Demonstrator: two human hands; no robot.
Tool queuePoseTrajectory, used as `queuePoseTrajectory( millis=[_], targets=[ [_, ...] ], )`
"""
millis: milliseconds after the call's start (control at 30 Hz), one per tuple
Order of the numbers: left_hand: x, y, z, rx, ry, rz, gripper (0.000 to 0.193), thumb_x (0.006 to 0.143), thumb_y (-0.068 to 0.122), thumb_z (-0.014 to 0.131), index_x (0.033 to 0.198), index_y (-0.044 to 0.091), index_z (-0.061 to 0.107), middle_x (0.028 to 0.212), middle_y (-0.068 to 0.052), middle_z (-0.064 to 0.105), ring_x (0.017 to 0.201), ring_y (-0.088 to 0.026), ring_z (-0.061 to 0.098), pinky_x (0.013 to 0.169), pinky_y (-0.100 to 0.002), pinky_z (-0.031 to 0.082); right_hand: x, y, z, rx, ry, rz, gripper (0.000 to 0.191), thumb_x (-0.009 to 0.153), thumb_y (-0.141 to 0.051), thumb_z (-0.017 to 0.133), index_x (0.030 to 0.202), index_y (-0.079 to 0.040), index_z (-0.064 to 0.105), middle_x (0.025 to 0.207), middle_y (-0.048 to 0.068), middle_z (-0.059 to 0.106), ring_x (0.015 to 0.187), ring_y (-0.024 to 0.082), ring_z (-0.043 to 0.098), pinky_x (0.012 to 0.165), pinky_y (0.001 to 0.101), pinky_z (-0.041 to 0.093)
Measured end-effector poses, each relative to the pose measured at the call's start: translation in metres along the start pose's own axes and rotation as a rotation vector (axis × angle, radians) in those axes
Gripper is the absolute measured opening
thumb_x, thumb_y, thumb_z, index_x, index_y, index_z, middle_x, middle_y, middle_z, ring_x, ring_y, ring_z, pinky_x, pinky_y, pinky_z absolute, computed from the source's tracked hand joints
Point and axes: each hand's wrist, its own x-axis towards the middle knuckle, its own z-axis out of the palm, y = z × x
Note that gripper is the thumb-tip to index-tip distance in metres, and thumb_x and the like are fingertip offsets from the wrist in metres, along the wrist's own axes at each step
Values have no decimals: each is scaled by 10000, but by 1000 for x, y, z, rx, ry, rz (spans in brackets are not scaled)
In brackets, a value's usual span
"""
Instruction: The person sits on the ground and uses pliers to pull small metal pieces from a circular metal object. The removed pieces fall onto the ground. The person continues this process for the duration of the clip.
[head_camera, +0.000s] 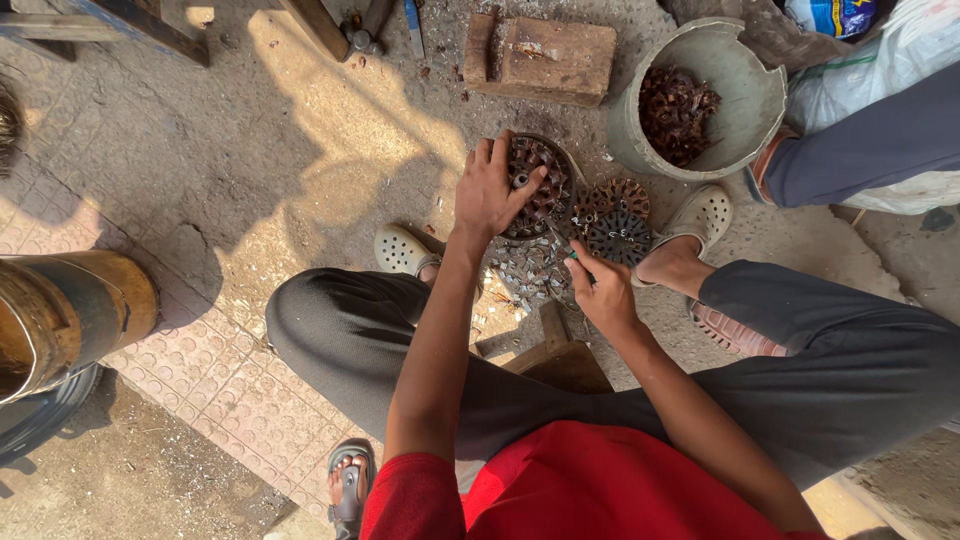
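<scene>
Hands on rusty discs, floor level
I see left hand (487, 190) spread flat on rusty perforated disc (535, 180); right hand (603, 290) at 4 o'clock, closed round green-handled tool (565, 245).

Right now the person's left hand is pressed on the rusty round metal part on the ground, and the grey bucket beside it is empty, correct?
Not quite. The left hand does press on the rusty round metal part, but the grey bucket is not empty: the head view shows a heap of rusty brown metal pieces inside it.
</scene>
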Motion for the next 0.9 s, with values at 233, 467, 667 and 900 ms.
queuePoseTrajectory(
  millis=[233, 467, 667, 900],
  targets=[
    [1, -5, 3, 2, 37, 48, 898, 903, 704, 607, 1450, 5, 474, 1207, -223, 566, 1115, -419, 608, 915, -515, 541, 12, -2, -2, -100, -140, 253, 501, 895, -263, 771, 1341, -58, 664, 895, 190, 747, 773, 280, 733, 702, 422, 558],
    [0, -8, 4, 15, 14, 37, 927, 894, 724, 582, 1470, 8, 460, 1225, -220, 567, 1126, -417, 602, 923, -519, 542, 37, 42, 3, 246, -588, 400, 800, 856, -179, 745, 1538, -137, 328, 1483, 87, 421, 1402, 267, 367, 1127, 502, 291],
    [3, -11, 6, 18, -22, 18, 939, 904, 752, 541, 1473, 8, 461, 1194, -222, 580, 1112, -401, 610, 918, -520, 545, 47, 45, -22, 500, -800, 715, 356, 895, -256, 694, 1179, -60, 606, 965, 59, 617, 880, 166, 653, 743, 352, 611],
    [9, -9, 6, 168, -152, -55, 923, 882, 809, 362, 1583, 209, 339, 1232, -204, 542, 1009, -352, 634, 656, -453, 612, 28, 48, -17, 719, -721, 532, 322, 795, -85, 736, 1102, -22, 663, 744, -1, 516, 618, 121, 469, 526, 294, 352]
  ],
)
